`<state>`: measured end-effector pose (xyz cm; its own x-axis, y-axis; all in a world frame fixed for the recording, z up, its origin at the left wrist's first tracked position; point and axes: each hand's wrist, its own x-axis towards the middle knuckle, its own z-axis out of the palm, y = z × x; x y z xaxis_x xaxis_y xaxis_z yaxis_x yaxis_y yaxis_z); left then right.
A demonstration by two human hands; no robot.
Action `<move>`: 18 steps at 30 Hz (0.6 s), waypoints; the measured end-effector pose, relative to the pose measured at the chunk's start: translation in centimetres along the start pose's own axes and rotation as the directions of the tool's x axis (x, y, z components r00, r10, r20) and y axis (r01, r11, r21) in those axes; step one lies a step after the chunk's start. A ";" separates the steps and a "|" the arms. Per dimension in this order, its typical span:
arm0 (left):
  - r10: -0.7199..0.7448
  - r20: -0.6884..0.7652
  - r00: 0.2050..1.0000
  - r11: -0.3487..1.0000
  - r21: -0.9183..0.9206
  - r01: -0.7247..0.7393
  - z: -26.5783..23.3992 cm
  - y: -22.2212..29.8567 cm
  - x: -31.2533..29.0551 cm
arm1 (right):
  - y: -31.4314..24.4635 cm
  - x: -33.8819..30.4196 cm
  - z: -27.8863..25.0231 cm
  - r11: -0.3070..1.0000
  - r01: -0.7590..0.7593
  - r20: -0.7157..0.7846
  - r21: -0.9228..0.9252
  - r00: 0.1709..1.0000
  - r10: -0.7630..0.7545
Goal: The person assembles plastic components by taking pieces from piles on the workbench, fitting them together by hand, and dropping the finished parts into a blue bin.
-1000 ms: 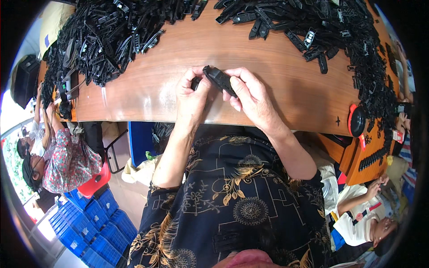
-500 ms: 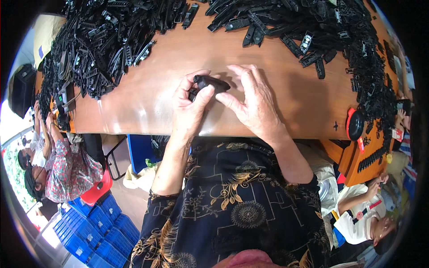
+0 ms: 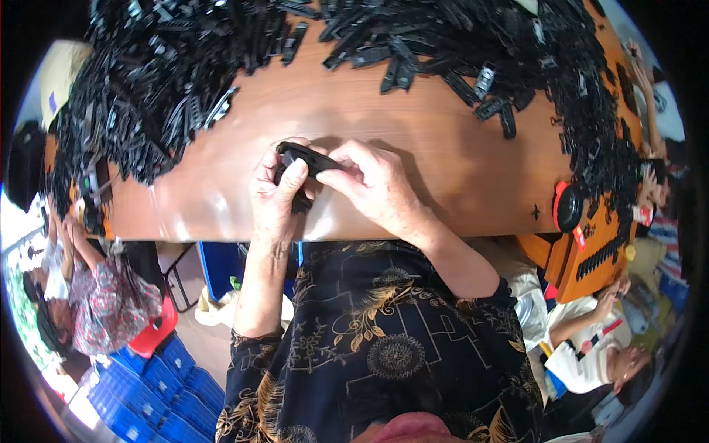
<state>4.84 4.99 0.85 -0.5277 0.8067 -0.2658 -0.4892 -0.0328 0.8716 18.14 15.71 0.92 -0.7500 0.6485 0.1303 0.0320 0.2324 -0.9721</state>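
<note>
Above the near part of the wooden table, my left hand (image 3: 273, 196) is closed around a black plastic part (image 3: 310, 156), its thumb pressed on the near side. The part is long and narrow, tilted, with its right end toward my right hand (image 3: 380, 184). Thumb and fingers of the right hand pinch that end. Fingers cover much of the part, so its exact kind cannot be made out. A darker bit of it shows below the left thumb.
Heaps of similar black plastic parts lie at the far left (image 3: 170, 96) and far right (image 3: 436, 37) of the table (image 3: 244, 133). A round red-and-black object (image 3: 568, 207) sits at the right edge. Blue crates (image 3: 140, 391) stand low left. Other people sit on both sides.
My right hand, open and apart from the part before, has moved left and closed on its right end. The part now shows more of its length. The view has shifted slightly.
</note>
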 end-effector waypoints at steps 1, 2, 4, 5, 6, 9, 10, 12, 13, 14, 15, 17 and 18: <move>0.000 -0.023 1.000 1.000 -0.002 0.000 -0.8 -0.1 -1.0 | -0.3 0.1 -0.4 0.995 -0.039 0.114 0.087 0.993 0.029; 0.024 -0.097 0.995 0.999 0.046 -0.020 -2.4 0.3 -2.4 | -0.7 0.1 -1.2 0.994 0.006 0.159 -0.109 0.987 0.012; 0.172 -0.287 0.942 0.957 0.275 -0.091 -6.8 1.4 -6.1 | -1.3 1.0 -4.0 0.856 0.078 0.109 -0.511 0.994 -0.026; 0.306 -0.361 0.881 0.860 0.502 -0.093 -9.3 1.9 -8.1 | -1.5 1.7 -6.0 0.713 0.090 0.048 -0.696 0.996 -0.079; 0.362 -0.449 0.817 0.760 0.650 0.021 -11.8 2.1 -9.9 | -1.1 3.0 -7.5 0.582 0.153 0.001 -0.799 0.968 -0.253; 0.428 -0.574 0.699 0.637 0.740 0.217 -17.2 1.5 -14.3 | 0.1 4.3 -11.7 0.145 -0.016 -0.035 -0.989 0.991 -0.132; 0.358 -0.622 0.696 0.473 0.764 0.439 -18.1 1.5 -15.6 | 0.8 4.4 -12.4 0.102 0.042 0.029 -0.994 0.991 -0.133; 0.475 -0.453 0.754 0.105 0.880 0.463 -18.9 1.6 -16.8 | 2.0 4.4 -12.9 0.050 0.070 0.064 -0.996 0.993 -0.099; 0.565 -0.282 0.775 -0.141 0.893 0.427 -18.9 1.7 -16.7 | 2.4 4.4 -12.9 0.040 0.102 0.098 -0.994 0.991 -0.094; 0.612 -0.207 0.763 -0.158 0.914 0.374 -18.4 2.0 -16.0 | 2.7 4.4 -13.1 0.020 0.133 0.130 -0.991 0.987 -0.092; 0.658 -0.146 0.739 -0.139 0.941 0.309 -18.0 2.7 -14.7 | 2.9 4.4 -13.0 0.023 0.130 0.128 -0.991 0.988 -0.091; 0.706 -0.091 0.702 -0.051 0.983 0.179 -16.6 3.8 -11.0 | 3.0 4.6 -13.0 0.017 0.158 0.155 -0.987 0.982 -0.111; 0.730 0.009 0.684 -0.134 0.982 0.130 -15.9 4.3 -8.5 | 2.9 4.7 -13.1 0.100 0.153 0.140 -0.983 0.982 -0.126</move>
<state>-3.81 -11.35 0.31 -0.7115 0.5329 0.4580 0.6790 0.6891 0.2531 23.40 28.90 1.28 -0.8333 0.5060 0.2227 0.5378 0.8353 0.1147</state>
